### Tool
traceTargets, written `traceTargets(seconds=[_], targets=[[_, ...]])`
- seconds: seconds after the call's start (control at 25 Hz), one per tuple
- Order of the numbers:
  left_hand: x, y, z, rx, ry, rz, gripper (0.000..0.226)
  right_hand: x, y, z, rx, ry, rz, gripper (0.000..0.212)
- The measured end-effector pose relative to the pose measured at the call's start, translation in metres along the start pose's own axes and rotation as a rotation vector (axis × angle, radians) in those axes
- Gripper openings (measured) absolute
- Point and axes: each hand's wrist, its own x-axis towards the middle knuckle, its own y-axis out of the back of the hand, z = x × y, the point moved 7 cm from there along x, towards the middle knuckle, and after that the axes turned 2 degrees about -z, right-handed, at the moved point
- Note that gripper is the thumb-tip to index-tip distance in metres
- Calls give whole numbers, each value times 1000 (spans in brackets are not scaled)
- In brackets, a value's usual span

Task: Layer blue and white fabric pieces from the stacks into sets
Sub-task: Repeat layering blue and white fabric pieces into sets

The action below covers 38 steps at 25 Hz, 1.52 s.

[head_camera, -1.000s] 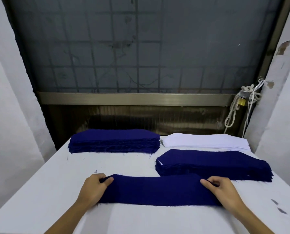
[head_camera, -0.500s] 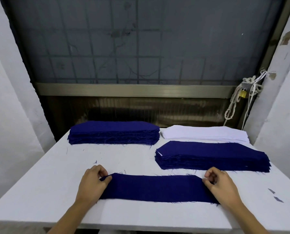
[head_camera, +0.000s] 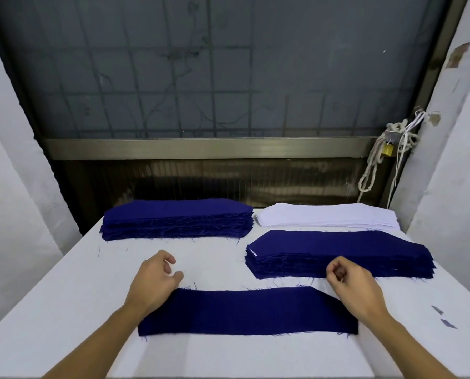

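fabric work, judged from how things lie: one blue strip (head_camera: 247,310) is flat on the desk (head_camera: 64,296) as the base of a set, and a white piece looks due on top of it.

the left hand (head_camera: 154,280) hovers over the strip's left end, fingers loosely half curled, thumb apart, holding nothing. well beyond it sits the far blue stack (head_camera: 177,218), thick, its near edge hairy with loose threads. the strip runs from under the left hand to under the right wrist: a long rectangle of matt dark weave, frayed along both long edges, no wrinkle showing. the right hand (head_camera: 354,285) is over the strip's right end, fingers curled in toward the palm, nothing visible in them. just beyond it lies the near blue stack (head_camera: 337,253), lower, with a white corner peeking out at its left end. beyond that is the white stack (head_camera: 326,218), thin, smooth and clean-edged. right of the right hand lie two small dark scraps (head_camera: 444,315).

to do it well: peel off only the top white sheet, take it by both ends, keep it taut, lay it edge to edge on the strip, then smooth outward. thin sheets likely cling together, and frayed threads may snag.
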Motion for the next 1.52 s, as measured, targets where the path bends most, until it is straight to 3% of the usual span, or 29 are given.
traceTargets(seconds=[0.2,0.52,0.84,1.12,1.4,1.52], targets=[[54,-5,96,-45,-164,-10,9,61,24,-26,32,13,55,10],[141,-83,202,-9,-250,-157,8,173,-11,-20,-2,-29,-57,5],[212,-174,235,189,-262,-211,34,247,-62,1,-124,-21,-73,8],[229,-198,245,260,-239,-113,21,261,-79,9,-227,49,-74,16],[224,-193,256,517,-424,-17,25,257,-79,8,-267,83,-70,16],[221,-190,260,524,-479,17,21,256,-79,8,-270,79,-76,16]])
